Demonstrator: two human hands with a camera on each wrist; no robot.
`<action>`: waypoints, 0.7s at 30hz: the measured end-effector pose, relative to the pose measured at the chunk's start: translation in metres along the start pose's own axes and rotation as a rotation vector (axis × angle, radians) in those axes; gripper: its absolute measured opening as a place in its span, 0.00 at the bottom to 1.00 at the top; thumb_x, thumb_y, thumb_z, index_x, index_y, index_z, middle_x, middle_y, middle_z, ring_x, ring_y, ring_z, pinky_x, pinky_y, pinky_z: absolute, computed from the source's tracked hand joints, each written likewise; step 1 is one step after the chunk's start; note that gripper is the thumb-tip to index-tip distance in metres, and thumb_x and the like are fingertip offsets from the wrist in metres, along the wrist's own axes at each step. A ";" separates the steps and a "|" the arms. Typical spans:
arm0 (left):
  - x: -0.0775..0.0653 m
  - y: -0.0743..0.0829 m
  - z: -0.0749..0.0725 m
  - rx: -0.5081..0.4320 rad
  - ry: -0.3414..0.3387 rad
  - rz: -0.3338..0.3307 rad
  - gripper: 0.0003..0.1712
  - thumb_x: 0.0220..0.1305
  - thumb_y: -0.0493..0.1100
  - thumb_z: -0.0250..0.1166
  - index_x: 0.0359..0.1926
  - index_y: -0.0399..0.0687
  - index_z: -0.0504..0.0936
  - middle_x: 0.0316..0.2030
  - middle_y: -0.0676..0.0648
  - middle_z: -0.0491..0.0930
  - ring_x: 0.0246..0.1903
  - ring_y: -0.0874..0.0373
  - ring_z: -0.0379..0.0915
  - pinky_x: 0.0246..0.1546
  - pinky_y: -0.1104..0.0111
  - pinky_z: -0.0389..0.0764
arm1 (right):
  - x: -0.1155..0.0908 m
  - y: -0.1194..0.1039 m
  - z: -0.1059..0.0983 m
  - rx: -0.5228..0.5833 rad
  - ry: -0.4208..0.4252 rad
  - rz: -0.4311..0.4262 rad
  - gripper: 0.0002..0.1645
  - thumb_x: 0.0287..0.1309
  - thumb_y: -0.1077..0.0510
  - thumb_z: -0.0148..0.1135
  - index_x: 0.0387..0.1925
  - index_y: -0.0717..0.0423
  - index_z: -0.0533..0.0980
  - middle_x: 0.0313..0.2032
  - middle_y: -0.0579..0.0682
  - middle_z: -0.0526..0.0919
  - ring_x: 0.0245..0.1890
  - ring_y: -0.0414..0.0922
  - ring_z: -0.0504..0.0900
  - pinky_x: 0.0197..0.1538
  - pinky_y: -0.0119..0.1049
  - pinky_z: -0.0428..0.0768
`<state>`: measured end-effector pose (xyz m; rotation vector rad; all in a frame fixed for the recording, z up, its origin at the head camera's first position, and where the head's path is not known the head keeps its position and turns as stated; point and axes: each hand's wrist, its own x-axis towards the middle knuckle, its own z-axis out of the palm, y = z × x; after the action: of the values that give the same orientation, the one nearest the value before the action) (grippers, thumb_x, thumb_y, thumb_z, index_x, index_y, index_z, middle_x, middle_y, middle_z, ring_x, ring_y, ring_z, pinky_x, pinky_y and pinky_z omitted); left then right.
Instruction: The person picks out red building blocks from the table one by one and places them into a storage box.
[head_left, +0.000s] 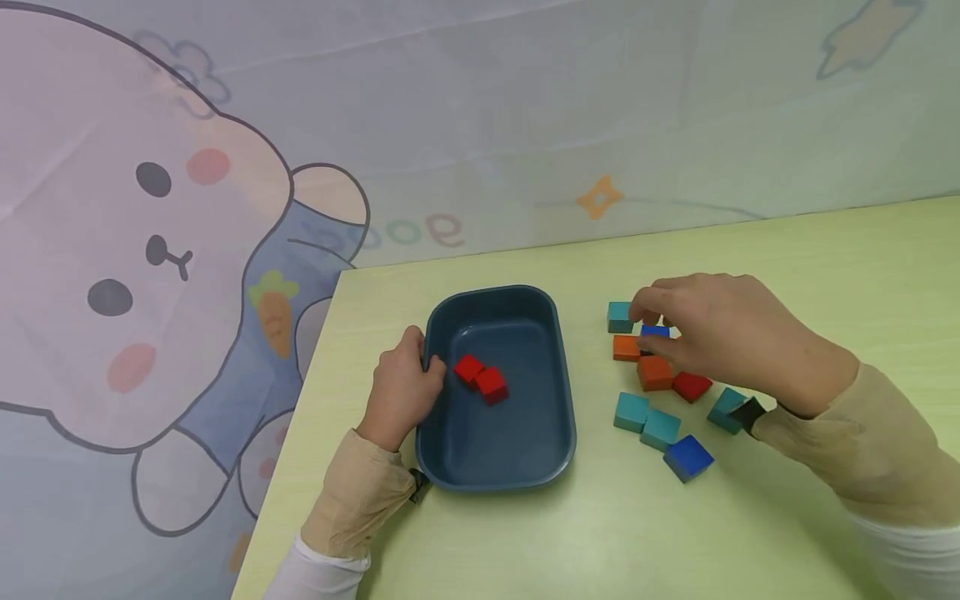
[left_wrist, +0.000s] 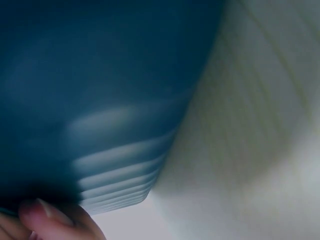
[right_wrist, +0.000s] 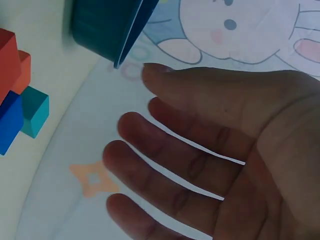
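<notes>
A dark blue rectangular tray [head_left: 495, 467] lies on the table, with two red blocks [head_left: 492, 386] touching each other inside. My left hand [head_left: 401, 379] grips its left rim, thumb over the edge; the left wrist view shows the thumb [left_wrist: 47, 220] against the tray's side [left_wrist: 110, 75]. Above a loose group of blocks to the right hovers my right hand [head_left: 720, 325], fingers spread and nothing held. Below and beside it lie orange blocks [head_left: 655, 372], a teal block [head_left: 620, 317], a red block [head_left: 691, 386] and a partly hidden blue block [head_left: 656, 332].
Nearer the front are two teal blocks [head_left: 632, 412] side by side and a blue block [head_left: 688, 458]. Another teal block [head_left: 725, 410] sits by the right wrist, partly covered. A printed cloth [head_left: 487, 125] hangs behind the pale yellow-green table [head_left: 510, 550].
</notes>
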<state>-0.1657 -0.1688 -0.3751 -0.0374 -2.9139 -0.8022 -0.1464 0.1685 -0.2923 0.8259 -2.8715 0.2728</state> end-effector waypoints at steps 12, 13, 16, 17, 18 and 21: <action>0.000 0.001 0.001 0.000 0.004 0.003 0.07 0.63 0.38 0.56 0.30 0.44 0.66 0.16 0.49 0.63 0.14 0.53 0.69 0.13 0.72 0.64 | 0.003 0.015 0.015 -0.039 -0.272 0.110 0.08 0.48 0.58 0.72 0.32 0.50 0.81 0.28 0.45 0.84 0.24 0.43 0.77 0.22 0.36 0.73; 0.000 0.001 0.001 0.000 0.003 0.002 0.07 0.63 0.38 0.56 0.30 0.44 0.66 0.16 0.49 0.63 0.14 0.53 0.69 0.13 0.72 0.64 | 0.003 0.017 0.018 -0.040 -0.287 0.116 0.08 0.48 0.58 0.71 0.32 0.51 0.81 0.27 0.45 0.83 0.24 0.43 0.77 0.22 0.36 0.73; 0.000 0.001 0.001 -0.002 0.002 -0.002 0.07 0.63 0.38 0.56 0.30 0.44 0.66 0.16 0.49 0.64 0.14 0.52 0.70 0.13 0.72 0.64 | 0.003 0.021 0.025 -0.031 -0.334 0.139 0.05 0.47 0.60 0.69 0.27 0.51 0.79 0.24 0.45 0.81 0.22 0.43 0.75 0.21 0.35 0.70; -0.001 0.001 0.001 -0.002 0.000 -0.003 0.07 0.63 0.38 0.55 0.30 0.44 0.66 0.16 0.49 0.64 0.14 0.52 0.70 0.13 0.72 0.64 | 0.003 0.022 0.027 -0.026 -0.350 0.145 0.06 0.46 0.60 0.69 0.25 0.51 0.78 0.22 0.44 0.79 0.21 0.43 0.74 0.21 0.34 0.68; -0.001 0.001 0.001 -0.002 0.000 -0.004 0.07 0.63 0.38 0.55 0.30 0.44 0.66 0.16 0.49 0.63 0.14 0.53 0.69 0.13 0.72 0.64 | 0.003 0.023 0.029 -0.026 -0.363 0.148 0.07 0.45 0.61 0.68 0.23 0.51 0.76 0.21 0.44 0.77 0.20 0.43 0.73 0.21 0.34 0.67; -0.001 0.002 0.001 -0.003 -0.001 -0.004 0.07 0.63 0.39 0.56 0.30 0.44 0.66 0.16 0.49 0.63 0.14 0.53 0.69 0.13 0.72 0.64 | 0.002 0.025 0.034 -0.028 -0.390 0.151 0.13 0.42 0.63 0.69 0.17 0.50 0.71 0.18 0.44 0.71 0.18 0.43 0.69 0.21 0.34 0.62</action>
<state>-0.1651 -0.1670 -0.3749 -0.0317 -2.9150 -0.8075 -0.1646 0.1810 -0.3287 0.7271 -3.2988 0.0936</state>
